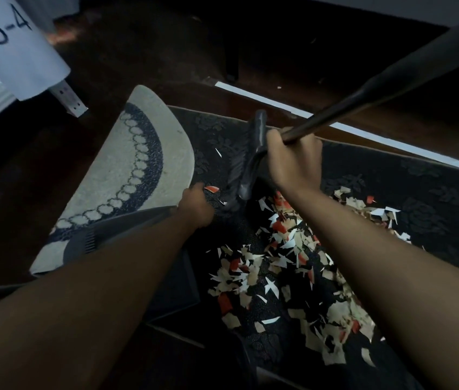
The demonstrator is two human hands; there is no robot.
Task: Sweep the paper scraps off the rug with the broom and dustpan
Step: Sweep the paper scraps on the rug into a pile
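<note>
Right hand [293,159] is clenched low on the broom [248,164], its head lying lengthwise just beside the fingers. Left hand [197,206] grips the dustpan [127,229] at the rug's [391,175] left edge. Scraps [293,266] pile mid-rug, nearer the right arm.

Just one head cam here, looking forward and steeply down, close over both forearms, the dark rug [419,190] filling most of the view.
</note>
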